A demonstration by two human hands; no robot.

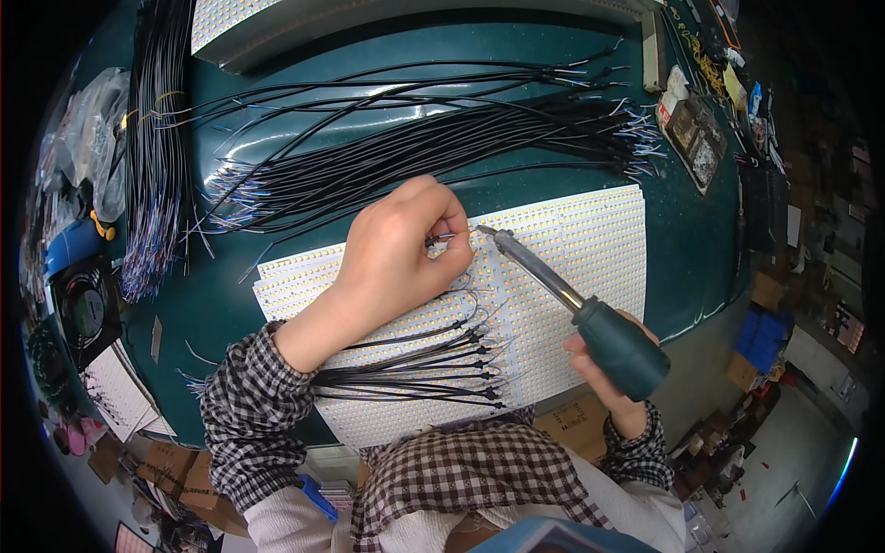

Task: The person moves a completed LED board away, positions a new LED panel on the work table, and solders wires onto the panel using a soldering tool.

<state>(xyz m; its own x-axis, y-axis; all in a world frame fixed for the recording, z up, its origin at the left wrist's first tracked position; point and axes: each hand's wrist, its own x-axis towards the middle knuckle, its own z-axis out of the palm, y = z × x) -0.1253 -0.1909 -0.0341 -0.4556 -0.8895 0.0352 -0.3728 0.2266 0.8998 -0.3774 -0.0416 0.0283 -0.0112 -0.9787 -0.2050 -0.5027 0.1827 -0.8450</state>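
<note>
My left hand [401,249] is over a white LED board [581,267] with rows of small yellowish chips. Its thumb and forefinger pinch the end of a thin black cable [441,239], mostly hidden by the fingers. In my right hand [604,373] is a soldering iron [619,348] with a dark green handle. The iron's tip points left and lies close to my left fingertips; contact with the board is hard to tell. Several black cables [406,382] run in a fan from under my left forearm to a row of points along the board's middle.
More black cables [396,143] with stripped ends lie across the green tabletop [691,267]. A tied cable bundle [161,138] is at the left, above a small fan [88,309]. A metal solder tray [696,138] stands far right. A long board [249,32] borders the back.
</note>
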